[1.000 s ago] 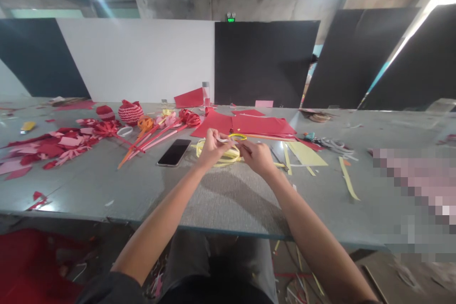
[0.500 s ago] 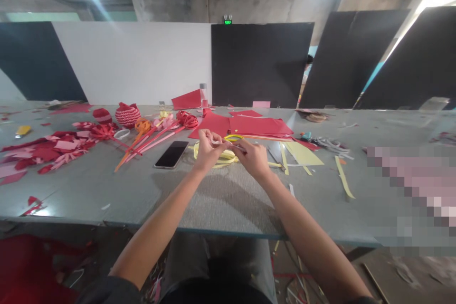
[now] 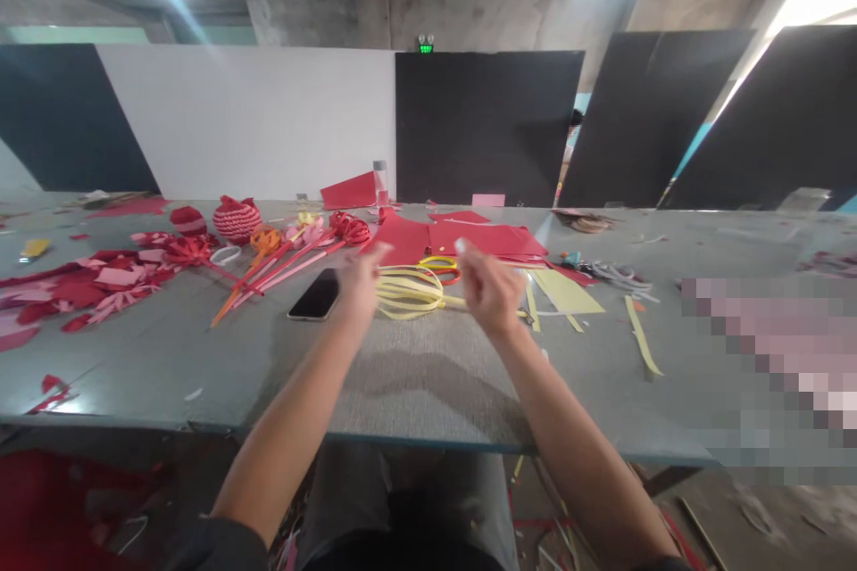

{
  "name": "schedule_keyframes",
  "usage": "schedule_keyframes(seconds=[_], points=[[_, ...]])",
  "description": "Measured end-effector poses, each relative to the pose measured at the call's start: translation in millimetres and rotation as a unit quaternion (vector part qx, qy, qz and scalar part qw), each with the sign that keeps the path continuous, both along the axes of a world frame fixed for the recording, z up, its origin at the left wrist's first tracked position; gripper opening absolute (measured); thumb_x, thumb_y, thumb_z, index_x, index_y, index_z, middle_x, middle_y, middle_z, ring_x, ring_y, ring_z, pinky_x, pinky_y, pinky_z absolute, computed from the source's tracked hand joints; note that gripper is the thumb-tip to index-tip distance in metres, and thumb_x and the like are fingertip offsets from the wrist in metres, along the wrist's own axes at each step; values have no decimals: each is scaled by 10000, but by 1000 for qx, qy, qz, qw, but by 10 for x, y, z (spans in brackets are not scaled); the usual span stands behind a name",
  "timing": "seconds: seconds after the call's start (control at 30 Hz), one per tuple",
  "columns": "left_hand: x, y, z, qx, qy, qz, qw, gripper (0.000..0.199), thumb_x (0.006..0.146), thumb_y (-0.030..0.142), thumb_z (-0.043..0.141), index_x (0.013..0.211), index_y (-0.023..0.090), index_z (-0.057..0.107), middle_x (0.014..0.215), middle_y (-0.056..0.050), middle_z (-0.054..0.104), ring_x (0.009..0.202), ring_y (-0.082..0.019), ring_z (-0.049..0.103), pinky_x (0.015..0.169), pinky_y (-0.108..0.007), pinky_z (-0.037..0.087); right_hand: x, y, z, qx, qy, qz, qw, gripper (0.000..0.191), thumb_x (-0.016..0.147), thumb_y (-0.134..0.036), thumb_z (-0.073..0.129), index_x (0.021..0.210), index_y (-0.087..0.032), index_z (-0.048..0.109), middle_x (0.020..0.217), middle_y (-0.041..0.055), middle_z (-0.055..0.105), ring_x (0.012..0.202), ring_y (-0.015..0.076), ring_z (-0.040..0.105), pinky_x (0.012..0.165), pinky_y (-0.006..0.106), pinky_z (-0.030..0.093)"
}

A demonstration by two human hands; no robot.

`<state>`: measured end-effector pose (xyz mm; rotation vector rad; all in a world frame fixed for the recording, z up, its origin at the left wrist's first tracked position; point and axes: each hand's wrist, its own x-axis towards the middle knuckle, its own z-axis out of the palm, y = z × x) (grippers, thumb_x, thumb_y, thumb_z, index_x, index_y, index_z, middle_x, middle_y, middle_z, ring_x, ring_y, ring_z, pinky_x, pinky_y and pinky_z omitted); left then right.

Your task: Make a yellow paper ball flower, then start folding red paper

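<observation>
A yellow paper-strip lantern shape (image 3: 410,293) lies on the grey table between my hands, its stem pointing right. My left hand (image 3: 361,281) is raised beside its left end, over the edge of a black phone (image 3: 314,294); motion smears its fingers. On the other side my right hand (image 3: 492,287) has its fingers curled, with something small and whitish at the fingertips that I cannot make out. Scissors with yellow and orange handles (image 3: 440,266) lie just behind the lantern.
Red paper sheets (image 3: 486,239) lie farther back. Red, pink and orange paper flowers on sticks (image 3: 295,263) are at the left, beside red scraps (image 3: 87,281). Yellow strips (image 3: 643,339) and grey cords (image 3: 619,277) lie at the right.
My hands have moved apart, left hand leftward and right hand slightly rightward. The white strip between them no longer shows there, and the lantern and scissors are less covered.
</observation>
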<state>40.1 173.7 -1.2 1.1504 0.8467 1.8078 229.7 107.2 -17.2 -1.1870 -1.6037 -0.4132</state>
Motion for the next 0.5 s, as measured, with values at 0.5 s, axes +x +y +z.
schedule_keyframes(seconds=[0.5], points=[[-3,-141,-60,-65,30,-329,942,515,660,713,571,767,230,428,790,-20,639,866,-247,664,571,-289,489,493,420,-279,-329,-43,-136,934,627,770,-209,595,1364,-179,398,888,118,711,859,274,648,783,413,418]])
